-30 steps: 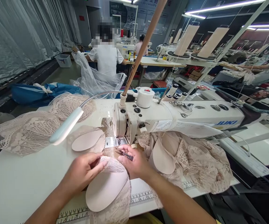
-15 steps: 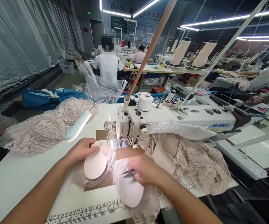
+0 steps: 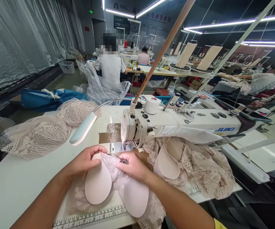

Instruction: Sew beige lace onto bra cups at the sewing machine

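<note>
My left hand [image 3: 91,160] pinches the top edge of a pale bra cup [image 3: 98,184] with lace around it. Thumb and fingers lie on either side of that edge. My right hand [image 3: 134,165] is closed round small thread snips [image 3: 122,159], whose dark blades point left toward the lace [image 3: 110,163] joining the cups. A second bra cup [image 3: 136,197] hangs below my right hand, over the table's front edge. Both hands are just in front of the sewing machine's [image 3: 149,127] needle area. Whether the right fingers also grip lace cannot be made out.
A lamp [image 3: 83,128] on a bendy neck reaches over the table's left side. Finished-looking lace cups [image 3: 49,130] lie at the back left. More lace pieces [image 3: 194,165] are heaped right of the machine. A printed ruler [image 3: 94,218] runs along the front edge. A person [image 3: 110,68] sits ahead.
My right hand has moved up and left with the snips, close to my left hand. The cups have shifted; the left one now hangs lower from my fingers.
</note>
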